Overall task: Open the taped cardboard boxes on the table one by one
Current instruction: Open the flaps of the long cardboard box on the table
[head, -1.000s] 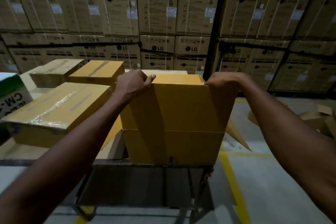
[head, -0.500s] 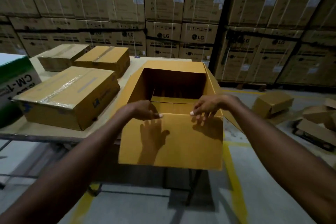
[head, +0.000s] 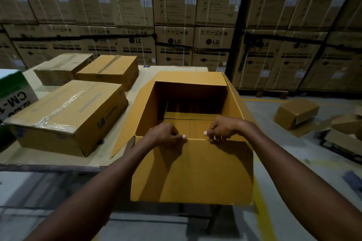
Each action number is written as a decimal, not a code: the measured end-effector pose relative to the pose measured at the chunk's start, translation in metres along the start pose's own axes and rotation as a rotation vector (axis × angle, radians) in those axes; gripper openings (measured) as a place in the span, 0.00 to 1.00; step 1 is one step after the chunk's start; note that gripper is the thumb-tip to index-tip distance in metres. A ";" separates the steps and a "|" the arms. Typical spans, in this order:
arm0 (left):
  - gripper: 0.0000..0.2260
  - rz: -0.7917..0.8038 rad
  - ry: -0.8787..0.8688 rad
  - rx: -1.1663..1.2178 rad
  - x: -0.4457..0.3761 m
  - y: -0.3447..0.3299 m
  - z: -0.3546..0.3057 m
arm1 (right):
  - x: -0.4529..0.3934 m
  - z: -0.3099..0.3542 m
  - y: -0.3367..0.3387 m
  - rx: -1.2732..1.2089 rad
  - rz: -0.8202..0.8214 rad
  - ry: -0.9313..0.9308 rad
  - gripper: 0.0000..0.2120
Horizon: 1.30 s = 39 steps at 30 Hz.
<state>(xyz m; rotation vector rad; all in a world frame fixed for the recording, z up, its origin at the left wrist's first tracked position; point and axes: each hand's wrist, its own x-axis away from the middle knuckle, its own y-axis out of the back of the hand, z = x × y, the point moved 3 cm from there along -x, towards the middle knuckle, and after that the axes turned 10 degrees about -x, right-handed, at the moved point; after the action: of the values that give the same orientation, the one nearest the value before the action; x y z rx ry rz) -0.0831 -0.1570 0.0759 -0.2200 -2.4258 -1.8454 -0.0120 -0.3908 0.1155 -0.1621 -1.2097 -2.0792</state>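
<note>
At table's edge, both hands (head: 194, 135) pinch smooth cardboard box (head: 192, 172) rim.

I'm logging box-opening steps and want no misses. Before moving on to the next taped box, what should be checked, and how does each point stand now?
1. Open box top flaps folded out: ok.
2. Left hand and right hand free of the near flap: not ok, both pinch its edge.
3. Open box empty inside: cannot tell, the far part is dark.
4. Nearest taped box sealed and on the table: ok.
5. Two taped boxes behind waiting: ok.
</note>
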 end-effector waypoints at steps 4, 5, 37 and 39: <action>0.18 -0.159 -0.006 -0.018 -0.033 0.024 0.016 | -0.034 0.013 0.020 -0.002 -0.170 0.054 0.11; 0.17 -0.181 -0.018 -0.021 -0.042 0.028 0.020 | -0.046 0.013 0.023 -0.011 -0.192 0.056 0.11; 0.40 -0.410 0.069 -0.140 -0.324 0.121 0.126 | -0.293 0.005 0.168 0.004 -0.671 0.119 0.45; 0.40 -0.406 0.065 -0.150 -0.343 0.133 0.131 | -0.309 0.009 0.183 0.010 -0.683 0.130 0.46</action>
<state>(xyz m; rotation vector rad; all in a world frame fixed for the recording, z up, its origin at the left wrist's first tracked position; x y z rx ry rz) 0.2794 -0.0177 0.1140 0.3458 -2.4249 -2.1515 0.3301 -0.2803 0.1158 0.4473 -1.3117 -2.6026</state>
